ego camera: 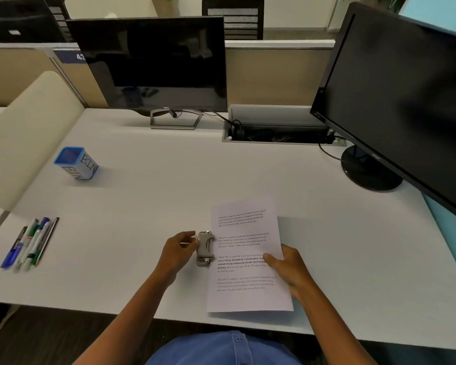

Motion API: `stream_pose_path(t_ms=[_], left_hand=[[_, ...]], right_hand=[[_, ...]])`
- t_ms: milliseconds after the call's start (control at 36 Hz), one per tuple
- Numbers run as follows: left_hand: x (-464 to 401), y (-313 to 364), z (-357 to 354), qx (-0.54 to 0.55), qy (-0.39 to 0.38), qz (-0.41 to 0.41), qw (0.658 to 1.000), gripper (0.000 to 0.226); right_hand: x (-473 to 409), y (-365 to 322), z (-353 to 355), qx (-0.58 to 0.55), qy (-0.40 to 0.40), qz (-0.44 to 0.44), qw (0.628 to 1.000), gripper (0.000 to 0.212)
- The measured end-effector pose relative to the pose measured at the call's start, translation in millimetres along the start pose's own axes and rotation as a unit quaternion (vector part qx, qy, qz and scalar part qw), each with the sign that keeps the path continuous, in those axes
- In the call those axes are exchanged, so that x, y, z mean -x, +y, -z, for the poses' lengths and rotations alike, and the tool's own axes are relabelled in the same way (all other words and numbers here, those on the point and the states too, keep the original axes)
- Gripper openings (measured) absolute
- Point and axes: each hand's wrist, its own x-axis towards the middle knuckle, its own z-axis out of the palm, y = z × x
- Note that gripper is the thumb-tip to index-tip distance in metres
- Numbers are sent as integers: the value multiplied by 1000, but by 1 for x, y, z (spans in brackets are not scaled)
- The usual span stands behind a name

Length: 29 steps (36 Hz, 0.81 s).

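A printed sheet of paper (248,233) lies on the white desk (142,206), near its front edge. A small grey hole punch (205,249) sits against the sheet's left edge. My left hand (178,252) is beside the punch on its left, fingers curled and touching its side. My right hand (287,270) holds the sheet's right edge, thumb on top of the text and fingers under or behind the paper.
A blue pen cup marked BIN (77,163) stands at the left. Several pens and markers (29,243) lie near the desk's left edge. Two dark monitors (153,64) (395,101) stand at the back and right, with a cable tray (282,135) between them.
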Motion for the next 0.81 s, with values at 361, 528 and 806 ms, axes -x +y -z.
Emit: stream_pose_path(t_ms=[361, 528, 806], left_hand=[[2, 6, 4, 11, -27, 2, 1000, 31], [1, 6, 4, 8, -36, 1, 999, 31], [-2, 5, 3, 16, -38, 1, 999, 30]], right_hand=[[-4, 0, -13, -1, 8, 1, 1000, 23], [-9, 0, -16, 1, 4, -1, 1000, 27], [-15, 4, -16, -15, -3, -23, 1000, 26]])
